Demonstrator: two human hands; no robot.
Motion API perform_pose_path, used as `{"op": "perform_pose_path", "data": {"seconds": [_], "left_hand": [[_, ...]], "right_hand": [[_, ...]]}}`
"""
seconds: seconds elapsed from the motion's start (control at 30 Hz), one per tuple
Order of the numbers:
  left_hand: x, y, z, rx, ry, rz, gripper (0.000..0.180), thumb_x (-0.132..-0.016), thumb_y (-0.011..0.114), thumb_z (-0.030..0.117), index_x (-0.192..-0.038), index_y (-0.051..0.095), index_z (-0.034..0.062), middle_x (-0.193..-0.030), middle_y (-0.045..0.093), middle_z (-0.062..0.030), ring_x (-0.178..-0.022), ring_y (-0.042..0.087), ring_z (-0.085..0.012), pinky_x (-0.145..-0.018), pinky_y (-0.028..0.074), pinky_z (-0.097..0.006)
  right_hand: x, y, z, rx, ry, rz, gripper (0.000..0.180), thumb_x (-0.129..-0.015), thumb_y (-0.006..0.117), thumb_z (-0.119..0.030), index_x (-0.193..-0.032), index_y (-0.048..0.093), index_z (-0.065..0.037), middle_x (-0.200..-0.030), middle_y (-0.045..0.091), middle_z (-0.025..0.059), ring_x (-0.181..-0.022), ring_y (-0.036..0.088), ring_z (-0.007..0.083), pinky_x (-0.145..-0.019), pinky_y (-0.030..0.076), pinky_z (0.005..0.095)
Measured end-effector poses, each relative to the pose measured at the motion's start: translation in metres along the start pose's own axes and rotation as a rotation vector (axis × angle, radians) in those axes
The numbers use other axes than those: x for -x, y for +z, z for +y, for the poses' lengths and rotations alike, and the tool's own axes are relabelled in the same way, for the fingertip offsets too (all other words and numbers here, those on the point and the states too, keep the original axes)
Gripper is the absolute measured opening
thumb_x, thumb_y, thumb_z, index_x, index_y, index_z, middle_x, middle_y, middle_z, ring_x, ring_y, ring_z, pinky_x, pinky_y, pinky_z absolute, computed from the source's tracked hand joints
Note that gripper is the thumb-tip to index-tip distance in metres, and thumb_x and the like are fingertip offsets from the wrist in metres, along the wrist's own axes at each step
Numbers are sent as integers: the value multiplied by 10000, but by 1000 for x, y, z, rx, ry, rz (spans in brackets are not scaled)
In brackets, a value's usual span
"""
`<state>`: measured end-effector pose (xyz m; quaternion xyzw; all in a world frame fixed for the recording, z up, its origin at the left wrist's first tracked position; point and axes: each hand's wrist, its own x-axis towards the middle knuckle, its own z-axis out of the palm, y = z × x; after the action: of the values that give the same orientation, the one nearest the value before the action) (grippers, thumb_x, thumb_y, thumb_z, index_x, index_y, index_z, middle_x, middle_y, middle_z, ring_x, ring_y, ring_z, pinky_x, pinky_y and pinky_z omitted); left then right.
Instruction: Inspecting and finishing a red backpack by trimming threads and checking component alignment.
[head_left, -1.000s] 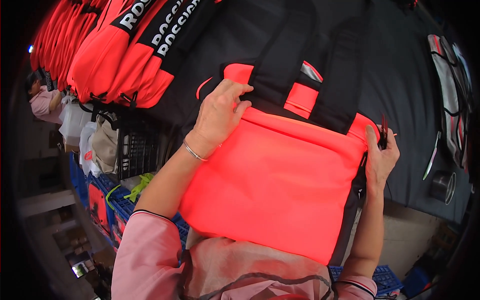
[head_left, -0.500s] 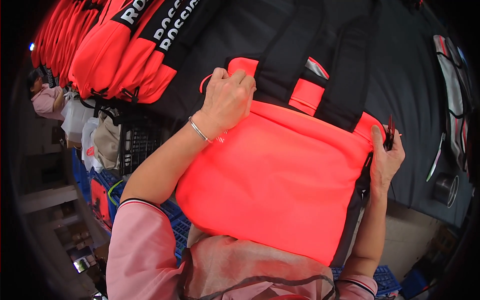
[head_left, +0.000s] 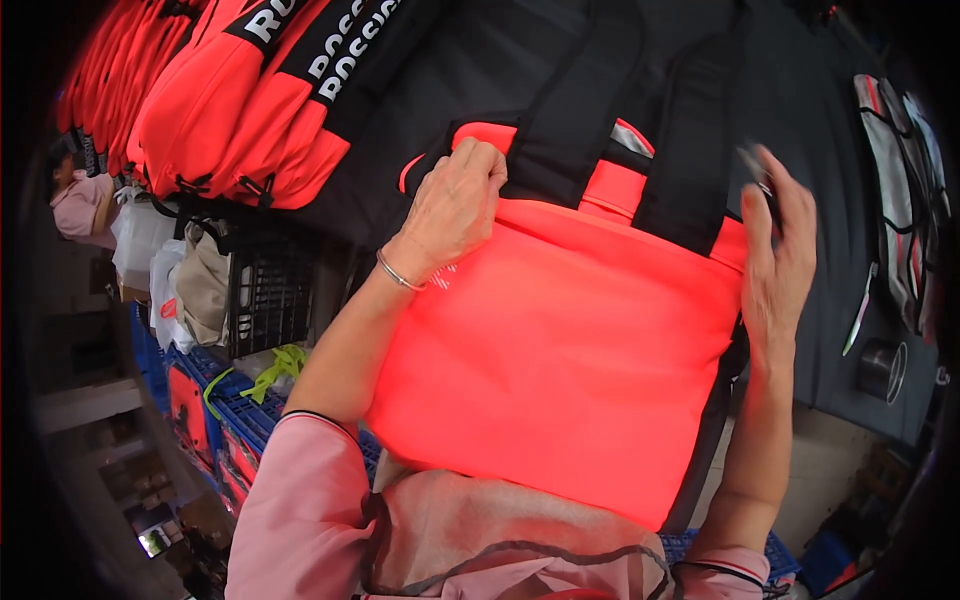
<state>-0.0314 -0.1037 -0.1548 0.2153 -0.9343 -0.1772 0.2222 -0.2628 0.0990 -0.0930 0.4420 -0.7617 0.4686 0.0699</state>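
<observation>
- Far left, a stack of orange and black bags [head_left: 230, 110] is lying along the dark surface [head_left: 830, 130], with a black crate [head_left: 268, 292] below.
- Left hand [head_left: 455, 200] is closing its grip on the top edge of the orange bag [head_left: 570, 350], beside the black straps [head_left: 580, 110]; I'd keep that pinch firm so the fabric stays flat.
- Right hand [head_left: 775, 250] is blurring by the bag's right corner; can't tell how closed its grip is or what the small dark thing is.
- Versus a second ago, the right hand is sitting higher, off the bag's side edge.
</observation>
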Motion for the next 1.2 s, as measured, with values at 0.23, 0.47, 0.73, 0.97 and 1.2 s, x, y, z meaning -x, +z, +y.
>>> {"op": "perform_pose_path", "data": {"seconds": [0.23,0.47,0.73,0.97,1.2], "left_hand": [[3,2,3,157,-49,78,134,-851,565,-61,-921,479,15,-904,521,-145,-790,552,-359,-730,472,-410],[6,3,-3,159,-8,152,162,-837,551,-111,-951,492,-11,-877,513,-151,-765,553,-347,-667,472,-380],[6,4,-5,170,-47,131,144,-847,573,-66,-929,490,19,-906,527,-145,-796,555,-362,-723,474,-414],[6,2,-3,171,-65,121,145,-847,571,-69,-928,489,18,-905,524,-145,-801,556,-358,-727,473,-412],[10,-7,1,242,62,219,145,-780,567,-73,-857,495,27,-835,557,-102,-743,567,-279,-691,433,-365]], "right_hand": [[-23,91,-23,64,-172,-478,268,-853,734,-286,-921,662,-37,-807,658,68,-816,629,246,-716,519,364],[-12,125,-26,164,-518,-402,254,-808,753,-301,-844,627,-84,-753,614,9,-769,610,186,-627,516,326],[-10,142,-24,95,-716,-343,221,-779,777,-236,-833,631,-79,-734,567,2,-693,552,174,-587,471,309],[-6,146,-24,155,-752,-329,239,-773,760,-271,-790,600,-95,-711,537,3,-698,540,167,-593,456,299],[-13,122,-21,126,-566,-312,231,-789,765,-263,-832,634,-78,-772,611,20,-751,603,183,-638,503,324]]}}
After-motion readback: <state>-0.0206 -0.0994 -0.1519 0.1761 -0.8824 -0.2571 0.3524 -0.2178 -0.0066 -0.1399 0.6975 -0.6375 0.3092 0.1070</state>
